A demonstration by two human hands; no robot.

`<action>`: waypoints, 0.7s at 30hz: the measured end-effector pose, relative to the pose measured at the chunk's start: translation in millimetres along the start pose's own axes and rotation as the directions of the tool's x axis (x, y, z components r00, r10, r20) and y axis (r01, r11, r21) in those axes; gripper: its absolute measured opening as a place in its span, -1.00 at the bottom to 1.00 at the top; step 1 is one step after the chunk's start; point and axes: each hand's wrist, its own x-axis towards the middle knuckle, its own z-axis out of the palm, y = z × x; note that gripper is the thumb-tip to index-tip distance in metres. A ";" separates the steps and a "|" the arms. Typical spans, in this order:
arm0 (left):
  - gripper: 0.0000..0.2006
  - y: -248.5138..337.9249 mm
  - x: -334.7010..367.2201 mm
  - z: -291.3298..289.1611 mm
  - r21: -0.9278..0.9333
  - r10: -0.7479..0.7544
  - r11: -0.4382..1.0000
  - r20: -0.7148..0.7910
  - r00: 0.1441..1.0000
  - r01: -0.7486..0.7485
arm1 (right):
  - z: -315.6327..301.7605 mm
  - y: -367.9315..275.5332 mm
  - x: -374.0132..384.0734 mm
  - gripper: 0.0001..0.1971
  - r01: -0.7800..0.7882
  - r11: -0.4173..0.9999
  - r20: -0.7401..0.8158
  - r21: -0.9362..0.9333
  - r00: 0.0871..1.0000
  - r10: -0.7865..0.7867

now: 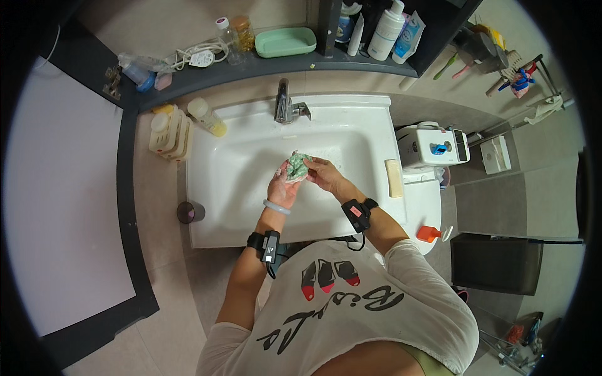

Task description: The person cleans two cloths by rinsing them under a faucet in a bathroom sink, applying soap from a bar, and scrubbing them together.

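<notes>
Head view: nearest the lower edge, both forearms reach up over the front rim of the sink [207, 188], each with a dark strap at the wrist. Over the middle of the basin the left hand [283, 187] and right hand [323, 173] are pressed together around a small green-and-white cloth [296, 165], bunched into a wad; the left palm cups it from below and the right fingers close over its right side. It looks like a rub or wring. To do it well, I would judge, keep the wad low over the basin so drips stay inside, work it palm against palm, and turn it so each fold gets pressure. A bar of soap [393, 178] lies on the sink's right edge. Beyond the hands the tap [285, 103] stands at the back rim; whether water runs cannot be told. Bottles [168, 133] stand at the back left corner, and farther still a green tray [285, 42] sits on the shelf [213, 75].
</notes>
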 end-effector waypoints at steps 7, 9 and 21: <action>-0.62 5.5 0.9 -42.1 -0.039 0.125 0.990 -0.190 0.974 -0.134 | 25.3 -14.3 -6.2 -0.72 0.185 0.975 -0.010 -0.120 0.982 -0.188; -0.59 5.6 1.2 -29.6 -0.068 0.115 0.989 -0.189 0.975 -0.130 | 33.4 -13.7 -17.8 -0.71 0.310 0.931 0.056 -0.194 0.951 -0.305; -0.75 -2.9 8.7 10.8 -0.182 -0.207 0.962 0.010 0.978 0.205 | 53.3 -7.2 -31.9 -0.70 0.397 -0.184 0.413 -0.899 0.634 -0.654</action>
